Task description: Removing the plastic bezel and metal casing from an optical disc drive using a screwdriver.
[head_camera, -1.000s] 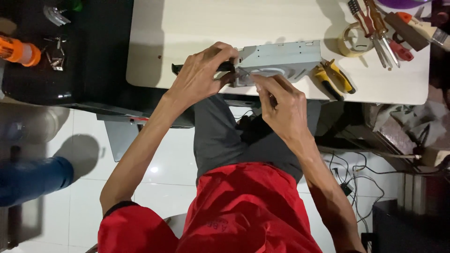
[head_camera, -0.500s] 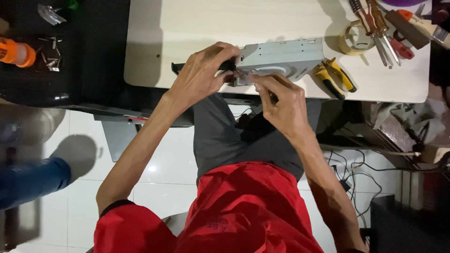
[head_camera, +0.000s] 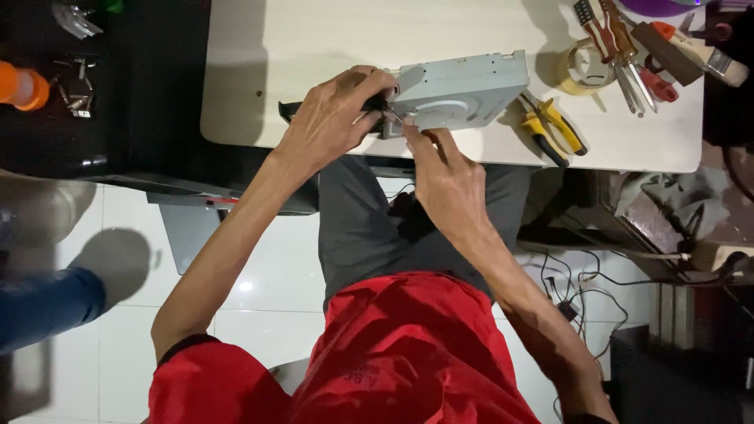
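Head camera view, looking down: the fingers of the left hand [head_camera: 334, 118] curl tightly around the near-left corner of a flat grey metal drive casing with a round stamped recess [head_camera: 459, 90], thumb and fingertips pressed against its edge where a dark part shows between them. The right hand [head_camera: 448, 177] comes up from below, its index finger and thumb pinched together at that same corner, touching the casing's lower edge just beside the left fingertips; whether they grip something small there cannot be told. The casing lies flat on a pale rectangular tabletop [head_camera: 314, 39], close to its near edge. Just beyond the casing, to the right of the fingers, lie yellow-handled pliers [head_camera: 554, 129], then a roll of clear tape [head_camera: 585, 67] and a cluster of red-handled hand tools [head_camera: 628, 55], with a wood-handled brush [head_camera: 699, 51] farthest out. Well apart to the left of the hands, on a dark surface, stands an orange-capped object [head_camera: 23, 86] near small metal parts [head_camera: 71, 90]. Below the hands are the person's grey trousers and red shirt, over a white tiled floor [head_camera: 259, 267], with tangled cables [head_camera: 581, 283] to the right.
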